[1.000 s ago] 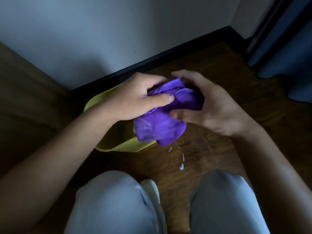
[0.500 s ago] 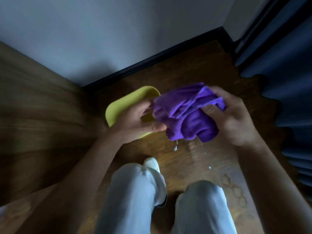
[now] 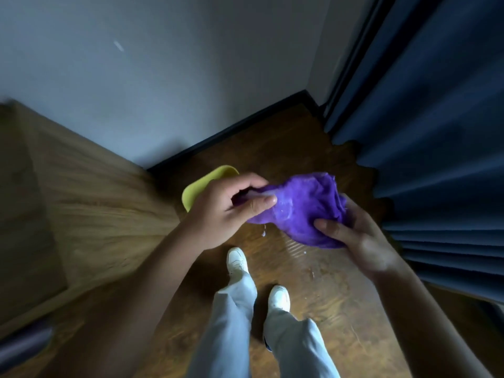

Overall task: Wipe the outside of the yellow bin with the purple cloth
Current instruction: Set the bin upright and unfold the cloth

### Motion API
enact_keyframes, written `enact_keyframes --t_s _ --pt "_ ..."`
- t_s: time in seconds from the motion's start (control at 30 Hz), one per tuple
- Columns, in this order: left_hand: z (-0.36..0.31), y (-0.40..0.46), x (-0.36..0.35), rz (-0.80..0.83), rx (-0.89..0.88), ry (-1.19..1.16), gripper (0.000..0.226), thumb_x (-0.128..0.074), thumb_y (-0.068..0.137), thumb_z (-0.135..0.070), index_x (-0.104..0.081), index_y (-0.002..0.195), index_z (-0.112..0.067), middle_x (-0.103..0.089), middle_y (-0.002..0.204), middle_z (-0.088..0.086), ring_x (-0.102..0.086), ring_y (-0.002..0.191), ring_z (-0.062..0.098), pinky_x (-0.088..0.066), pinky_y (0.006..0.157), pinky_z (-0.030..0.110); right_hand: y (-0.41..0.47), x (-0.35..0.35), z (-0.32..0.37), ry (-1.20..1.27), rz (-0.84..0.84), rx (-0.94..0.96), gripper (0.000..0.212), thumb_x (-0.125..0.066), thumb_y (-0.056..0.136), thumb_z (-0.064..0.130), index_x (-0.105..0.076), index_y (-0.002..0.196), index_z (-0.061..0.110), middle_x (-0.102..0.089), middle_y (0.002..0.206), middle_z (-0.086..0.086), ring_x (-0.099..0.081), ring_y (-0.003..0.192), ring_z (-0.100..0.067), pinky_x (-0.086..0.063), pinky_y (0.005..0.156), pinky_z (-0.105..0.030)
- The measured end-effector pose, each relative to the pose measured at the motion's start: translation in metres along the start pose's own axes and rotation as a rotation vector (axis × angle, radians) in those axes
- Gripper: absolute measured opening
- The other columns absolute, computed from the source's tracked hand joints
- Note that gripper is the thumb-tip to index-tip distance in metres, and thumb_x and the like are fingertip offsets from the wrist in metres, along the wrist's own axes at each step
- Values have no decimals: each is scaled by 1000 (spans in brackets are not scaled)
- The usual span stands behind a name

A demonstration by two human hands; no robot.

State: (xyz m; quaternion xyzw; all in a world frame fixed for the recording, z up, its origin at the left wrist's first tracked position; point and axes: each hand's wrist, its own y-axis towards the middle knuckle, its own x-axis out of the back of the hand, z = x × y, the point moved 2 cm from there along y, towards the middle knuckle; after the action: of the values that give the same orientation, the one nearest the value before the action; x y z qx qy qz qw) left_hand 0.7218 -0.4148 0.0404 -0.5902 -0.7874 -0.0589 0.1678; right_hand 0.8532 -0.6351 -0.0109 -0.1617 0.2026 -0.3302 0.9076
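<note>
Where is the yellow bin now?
In the head view, the yellow bin stands on the floor near the wall corner, left of centre, partly hidden behind the left hand.

Both bare hands grip a bunched, wet purple cloth (image 3: 302, 211) above the brown wooden floor (image 3: 313, 290), the left hand (image 3: 226, 214) pinching its end and the right hand (image 3: 354, 236) cupping it from below, with the yellow plastic bin (image 3: 200, 186) partly hidden behind the left hand.
</note>
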Motion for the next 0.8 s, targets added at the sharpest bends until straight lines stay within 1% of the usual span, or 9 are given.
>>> enact_keyframes --t_s 0.1,0.17,0.23,0.33,0.4,0.5,0.67,0.73,0.8 --pt "-60 -19 1 107 -67 81 6 -73 93 -27 -69 97 -25 -64 74 -22 -57 70 -5 -44 66 17 -39 -8 41 24 29 32 46 -79 77 23 -67 120 10 -71 111 -13 -69 100 -21 -57 85 -31" --pt "-91 -34 5 128 -89 128 8 -74 92 -31 -70 98 -28 -65 76 -21 -57 70 -5 -45 66 17 -63 -18 69 8 10 86 36 -80 78 25 -71 111 12 -73 102 -10 -68 92 -17 -56 78 -25" --pt "-116 -51 16 95 -100 158 10 -74 91 -39 -71 97 -32 -66 78 -15 -57 72 -3 -47 65 22 -84 -32 95 -29 12 130 26 -79 83 18 -72 107 11 -74 97 -8 -69 87 -17 -56 74 -22" --pt "-142 -85 38 14 -101 182 17 -72 90 -45 -71 97 -30 -69 85 -8 -64 77 8 -51 69 27 -111 -64 128 -127 87 194 28 -72 84 12 -70 113 9 -76 102 -7 -73 92 -18 -58 77 -24" --pt "-149 -113 53 -85 -78 189 25 -73 88 -46 -72 98 -24 -71 88 -5 -67 80 12 -53 72 28 -123 -90 145 -176 100 263 23 -73 84 14 -71 107 9 -75 94 -4 -72 84 -14 -57 72 -22" --pt "-146 -156 72 -293 1 157 29 -73 83 -49 -72 99 -26 -73 88 -14 -67 80 0 -52 73 23 -134 -138 158 -220 128 343 19 -75 85 16 -71 102 9 -75 89 -4 -71 78 -13 -56 66 -23" --pt "-130 -213 113 -488 82 138 33 -72 82 -50 -70 108 -31 -74 99 -12 -72 91 8 -59 82 43 -142 -224 166 -278 249 400 16 -74 90 11 -70 104 6 -75 89 -9 -73 77 -18 -56 64 -26" --pt "-128 -239 134 -590 40 164 33 -73 82 -48 -66 111 -34 -70 108 -15 -68 105 10 -56 92 35 -144 -259 162 -306 224 433 14 -75 90 11 -68 101 5 -74 85 -7 -72 75 -19 -57 64 -29" --pt "-126 -271 152 -683 25 181 31 -74 84 -44 -63 110 -32 -66 111 -18 -63 112 4 -49 94 18 -146 -294 155 -339 209 452 14 -76 90 13 -66 98 6 -73 83 -9 -70 72 -23 -57 64 -34"
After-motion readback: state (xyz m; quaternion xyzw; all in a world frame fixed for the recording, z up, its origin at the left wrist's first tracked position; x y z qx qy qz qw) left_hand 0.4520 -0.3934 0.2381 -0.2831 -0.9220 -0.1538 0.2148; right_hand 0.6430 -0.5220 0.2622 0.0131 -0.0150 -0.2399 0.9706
